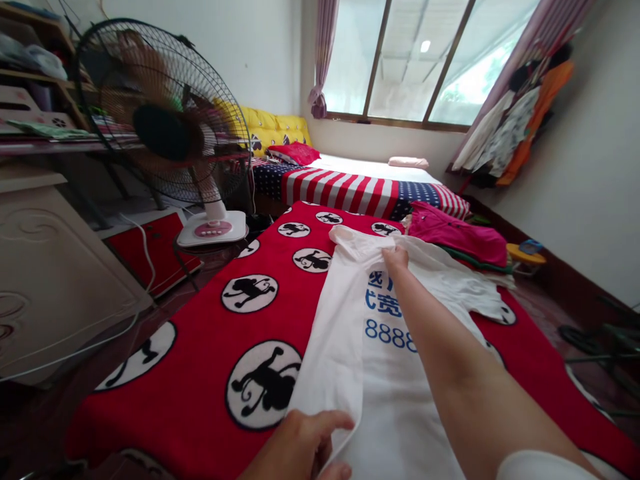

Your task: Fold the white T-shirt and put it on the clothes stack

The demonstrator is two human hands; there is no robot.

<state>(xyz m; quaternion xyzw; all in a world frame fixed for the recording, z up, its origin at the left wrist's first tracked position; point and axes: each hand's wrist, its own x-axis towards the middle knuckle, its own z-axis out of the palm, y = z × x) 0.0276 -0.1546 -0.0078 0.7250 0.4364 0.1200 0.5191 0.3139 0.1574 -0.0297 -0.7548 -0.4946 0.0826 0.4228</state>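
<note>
A white T-shirt [336, 333] with blue characters and digits lies on the red blanket [195, 373]. Its left side is folded inward as a long panel that partly covers the print. My right hand [396, 259] reaches to the far part of the shirt and pinches the cloth near the shoulder; its fingertips are partly hidden. At the near end, my left hand [311, 433] touches the folded panel's lower edge, index finger stretched out and thumb apart from it. The right sleeve [485, 300] of the shirt lies spread out.
A pile of folded clothes with a pink garment [457, 233] on top lies at the far right of the blanket. To the left, a fan [165, 127] stands on a stool. Beyond is a bed with a striped cover [345, 190]. Clothes [520, 127] hang on the right.
</note>
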